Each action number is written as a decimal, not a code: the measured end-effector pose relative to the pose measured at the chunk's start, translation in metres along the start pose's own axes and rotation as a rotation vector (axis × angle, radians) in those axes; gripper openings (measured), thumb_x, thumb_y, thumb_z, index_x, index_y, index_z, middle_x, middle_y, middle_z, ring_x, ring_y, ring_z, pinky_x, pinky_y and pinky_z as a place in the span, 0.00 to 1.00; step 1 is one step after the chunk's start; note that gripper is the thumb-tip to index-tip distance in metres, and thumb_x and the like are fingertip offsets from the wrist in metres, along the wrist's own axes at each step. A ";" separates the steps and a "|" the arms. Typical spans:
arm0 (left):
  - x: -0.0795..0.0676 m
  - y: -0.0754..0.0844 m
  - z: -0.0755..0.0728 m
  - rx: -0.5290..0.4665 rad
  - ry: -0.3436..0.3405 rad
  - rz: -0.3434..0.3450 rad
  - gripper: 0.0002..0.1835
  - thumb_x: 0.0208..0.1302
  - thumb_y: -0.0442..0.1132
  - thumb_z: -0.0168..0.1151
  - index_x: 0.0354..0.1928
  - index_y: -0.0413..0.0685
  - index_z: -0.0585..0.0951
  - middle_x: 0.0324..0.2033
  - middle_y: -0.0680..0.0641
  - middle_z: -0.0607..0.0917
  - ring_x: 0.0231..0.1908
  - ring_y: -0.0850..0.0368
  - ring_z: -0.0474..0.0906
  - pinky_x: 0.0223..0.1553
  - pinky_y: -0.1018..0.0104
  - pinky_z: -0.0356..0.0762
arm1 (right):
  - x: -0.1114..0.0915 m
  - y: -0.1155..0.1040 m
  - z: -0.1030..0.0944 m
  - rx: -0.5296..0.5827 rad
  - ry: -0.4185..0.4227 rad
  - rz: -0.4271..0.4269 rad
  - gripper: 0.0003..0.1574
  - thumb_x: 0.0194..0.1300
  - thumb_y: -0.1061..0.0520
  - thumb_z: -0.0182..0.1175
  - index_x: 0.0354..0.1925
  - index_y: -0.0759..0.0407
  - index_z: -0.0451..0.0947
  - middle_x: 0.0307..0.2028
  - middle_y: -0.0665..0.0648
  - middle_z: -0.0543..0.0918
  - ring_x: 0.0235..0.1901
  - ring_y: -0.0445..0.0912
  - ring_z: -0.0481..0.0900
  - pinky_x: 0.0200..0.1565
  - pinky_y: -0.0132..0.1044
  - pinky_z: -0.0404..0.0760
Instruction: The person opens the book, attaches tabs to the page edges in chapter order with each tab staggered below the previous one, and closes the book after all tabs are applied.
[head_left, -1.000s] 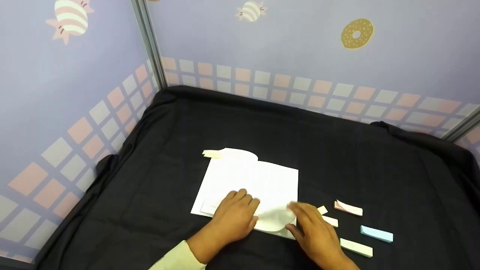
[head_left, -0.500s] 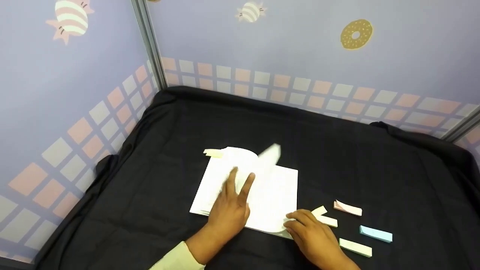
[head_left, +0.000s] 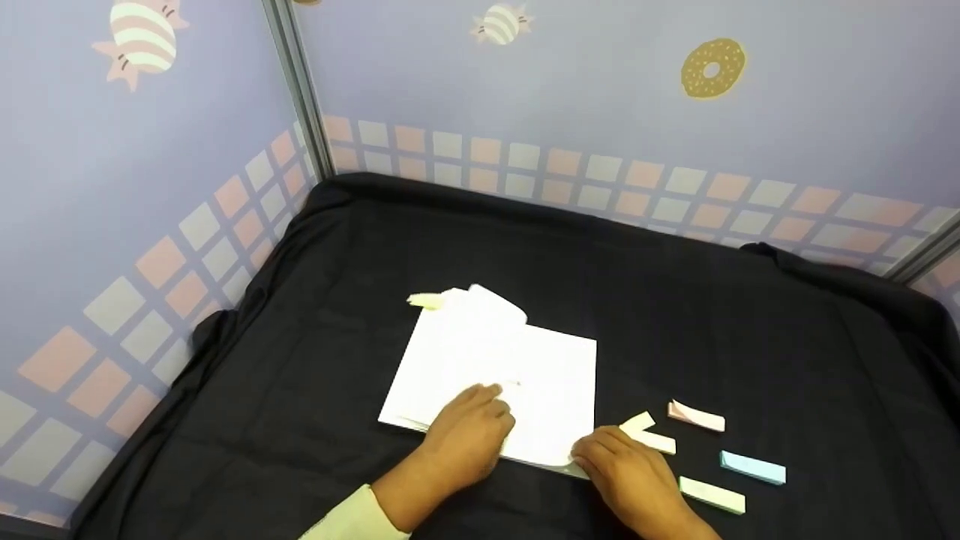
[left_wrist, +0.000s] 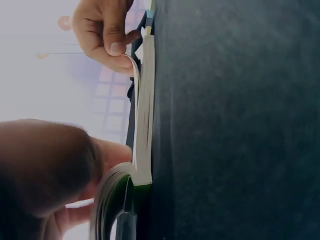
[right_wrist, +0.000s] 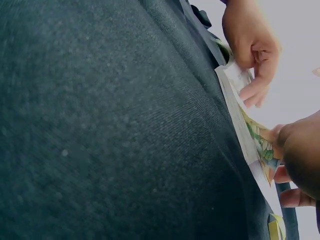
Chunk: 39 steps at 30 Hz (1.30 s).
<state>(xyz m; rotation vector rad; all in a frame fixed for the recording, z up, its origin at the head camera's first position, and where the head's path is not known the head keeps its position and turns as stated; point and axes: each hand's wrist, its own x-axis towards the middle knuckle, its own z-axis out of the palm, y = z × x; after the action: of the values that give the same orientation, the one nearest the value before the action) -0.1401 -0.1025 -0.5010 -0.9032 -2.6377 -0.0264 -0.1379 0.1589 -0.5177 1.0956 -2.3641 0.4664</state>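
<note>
An open book (head_left: pixel 555 375) lies on black cloth, its pages washed out white in the head view. My left hand (head_left: pixel 469 435) rests on the pages near the gutter with bent fingers, its fingertips on the paper. At the lower right corner my right hand (head_left: pixel 626 469) pinches a few page edges between thumb and fingers. The left wrist view shows those pages (left_wrist: pixel 136 75) bowed up from the block. In the right wrist view the raised page (right_wrist: pixel 262 142) carries a coloured picture. A yellow sticky tab (head_left: pixel 426 301) sticks out at the book's upper left.
Right of the book lie a pale yellow sticky note pad (head_left: pixel 658 442), a pink pad (head_left: pixel 696 417), a blue pad (head_left: pixel 753 467) and a pale green pad (head_left: pixel 712 495). Black cloth (head_left: pixel 675 300) covers the table. Patterned panels (head_left: pixel 525 90) stand behind and at the left.
A page has swung over from right to left. My left hand reached up with spread fingers, then came back down onto the pages. My right hand has settled at the lower right corner.
</note>
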 end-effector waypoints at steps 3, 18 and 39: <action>0.001 0.001 -0.001 -0.017 -0.010 -0.052 0.16 0.52 0.58 0.64 0.26 0.54 0.78 0.31 0.53 0.75 0.43 0.52 0.69 0.46 0.56 0.67 | 0.003 0.000 -0.001 -0.016 0.058 -0.002 0.04 0.56 0.53 0.66 0.31 0.47 0.79 0.33 0.41 0.79 0.37 0.36 0.77 0.36 0.33 0.77; 0.003 0.001 0.001 -0.010 -0.013 -0.084 0.20 0.51 0.61 0.64 0.31 0.53 0.78 0.33 0.51 0.74 0.41 0.52 0.66 0.44 0.56 0.65 | 0.007 -0.001 -0.004 -0.023 0.148 0.045 0.15 0.51 0.50 0.70 0.39 0.49 0.81 0.40 0.44 0.81 0.41 0.41 0.77 0.37 0.34 0.78; 0.003 -0.003 -0.001 0.073 0.283 -0.348 0.49 0.44 0.30 0.67 0.69 0.70 0.60 0.70 0.37 0.51 0.69 0.35 0.40 0.63 0.37 0.42 | -0.002 0.004 0.000 0.062 -0.068 -0.063 0.10 0.53 0.56 0.68 0.36 0.47 0.82 0.38 0.41 0.80 0.41 0.38 0.75 0.41 0.33 0.77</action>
<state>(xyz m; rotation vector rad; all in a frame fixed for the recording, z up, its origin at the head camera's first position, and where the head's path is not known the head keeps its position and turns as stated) -0.1435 -0.1030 -0.4991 -0.3759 -2.4755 -0.1331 -0.1399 0.1631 -0.5192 1.2282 -2.3797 0.4909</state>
